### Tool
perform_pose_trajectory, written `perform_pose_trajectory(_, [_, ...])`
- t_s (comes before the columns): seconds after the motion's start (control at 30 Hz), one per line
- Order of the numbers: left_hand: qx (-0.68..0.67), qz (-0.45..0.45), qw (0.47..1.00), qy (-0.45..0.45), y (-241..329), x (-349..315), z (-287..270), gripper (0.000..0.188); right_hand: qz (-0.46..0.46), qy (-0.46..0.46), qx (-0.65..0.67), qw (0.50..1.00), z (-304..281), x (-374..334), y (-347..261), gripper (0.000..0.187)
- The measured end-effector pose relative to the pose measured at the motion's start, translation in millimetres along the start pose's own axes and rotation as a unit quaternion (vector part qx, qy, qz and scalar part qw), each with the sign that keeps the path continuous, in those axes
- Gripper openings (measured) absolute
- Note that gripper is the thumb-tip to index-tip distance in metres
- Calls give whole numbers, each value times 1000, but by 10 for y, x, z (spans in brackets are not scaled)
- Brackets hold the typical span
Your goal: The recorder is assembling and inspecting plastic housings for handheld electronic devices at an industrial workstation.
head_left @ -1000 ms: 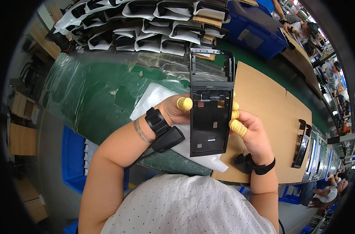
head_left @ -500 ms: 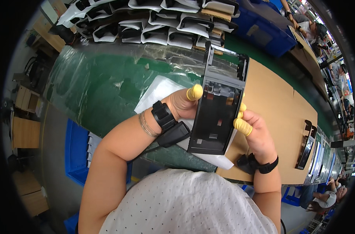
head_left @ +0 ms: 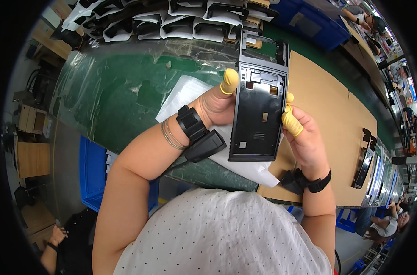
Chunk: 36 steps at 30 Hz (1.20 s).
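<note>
Holding the likely light, stiff frame point(head_left: 252, 121) by its long edges, clear of fragile-looking end bars point(head_left: 283, 54), with right hand point(head_left: 310, 140) clamped on, left hand point(head_left: 217, 107) alongside, finger closure hidden.

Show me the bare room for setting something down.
Free: green tabletop left of the white sheet, before the wrapped stack; cardboard between right hand and far-right black part. Crowded: the back, and the middle around left hand and black frame.
</note>
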<state>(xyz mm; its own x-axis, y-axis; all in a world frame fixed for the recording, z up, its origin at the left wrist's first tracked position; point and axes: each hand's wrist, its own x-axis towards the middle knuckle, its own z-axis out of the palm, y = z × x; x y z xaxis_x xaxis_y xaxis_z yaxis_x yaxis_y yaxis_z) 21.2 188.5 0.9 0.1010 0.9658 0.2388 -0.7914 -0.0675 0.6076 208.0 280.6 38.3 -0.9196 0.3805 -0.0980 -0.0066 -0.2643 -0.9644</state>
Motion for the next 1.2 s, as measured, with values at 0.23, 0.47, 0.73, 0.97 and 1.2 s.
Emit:
perform_pose_trajectory(0.23, [7, 31, 999, 28, 57, -26, 1, 121, -166, 110, -179, 964, 2, -109, -160, 31])
perform_pose_trajectory(0.47, [8, 48, 998, 46, 78, 25, 1, 115, -559, 15, -171, 811, 238, -1038, -938, 63])
perform_pose_trajectory(0.73, [51, 68, 996, 38, 92, 17, -37, 118, -484, 38, -228, 844, 160, -1087, -785, 48])
perform_pose_trajectory(0.97, [0, 92, 995, 27, 151, -23, -20, 107, -421, 27, -273, 865, 287, -762, -647, 34])
perform_pose_trajectory(1.2, [-3, 82, 994, 67, 148, -57, -29, 103, -294, 62, -268, 915, 127, -241, -540, 44])
